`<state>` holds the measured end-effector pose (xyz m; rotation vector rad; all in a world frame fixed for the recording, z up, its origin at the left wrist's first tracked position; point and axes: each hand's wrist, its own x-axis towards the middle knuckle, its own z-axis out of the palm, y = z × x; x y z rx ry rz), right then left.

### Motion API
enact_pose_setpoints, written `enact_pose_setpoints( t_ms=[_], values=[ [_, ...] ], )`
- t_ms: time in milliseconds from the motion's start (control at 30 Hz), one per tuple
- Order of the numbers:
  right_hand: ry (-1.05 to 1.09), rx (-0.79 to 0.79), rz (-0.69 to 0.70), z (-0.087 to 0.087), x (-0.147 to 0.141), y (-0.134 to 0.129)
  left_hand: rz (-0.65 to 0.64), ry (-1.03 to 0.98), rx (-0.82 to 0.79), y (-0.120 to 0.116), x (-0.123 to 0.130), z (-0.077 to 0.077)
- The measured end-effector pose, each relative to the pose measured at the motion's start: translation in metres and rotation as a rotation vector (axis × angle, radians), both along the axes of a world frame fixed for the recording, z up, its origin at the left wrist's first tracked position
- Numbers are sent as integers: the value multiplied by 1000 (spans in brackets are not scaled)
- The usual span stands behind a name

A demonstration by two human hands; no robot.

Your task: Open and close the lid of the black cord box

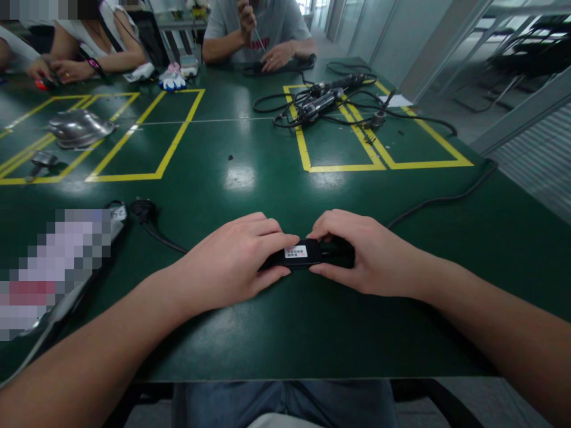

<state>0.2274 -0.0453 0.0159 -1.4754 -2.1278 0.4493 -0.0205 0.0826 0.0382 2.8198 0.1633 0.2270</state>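
A small black box (306,260) with a white printed label lies low over the green table (267,333), near its front edge. My left hand (243,258) grips the box's left end between thumb and fingers. At the right end, my right hand (363,252) pinches it, with the thumb below and the fingertips above. A black cable leaves the box under my right palm. Another black cable with a plug (143,210) lies to the left of my left hand. The label stays uncovered between both hands.
Black tools with tangled cables (319,106) lie at the back right inside yellow tape frames. At the left are a metal bowl-shaped part (80,128), a small metal part (43,160) and a blurred package (57,267). Gloves (172,78) and other people's hands are at the far side.
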Motion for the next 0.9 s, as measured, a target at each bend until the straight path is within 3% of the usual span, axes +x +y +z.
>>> enact_pose_setpoints(
  t_ms=[267,367,500,667,800,900],
  values=[
    [-17,12,36,-3,3,4,-27,-85,-136,6,0,-7],
    [47,-8,-19,-3,4,3,32,-182,-177,11,-1,-8],
    [94,-32,-82,0,5,0,197,-185,-104,17,1,-10],
    [37,14,-51,4,3,0,291,-56,-67,22,4,-17],
    [-31,45,25,2,2,2,296,-85,-25,21,4,-19],
    [-36,45,29,1,2,2,221,-146,17,18,1,-16]
  ],
)
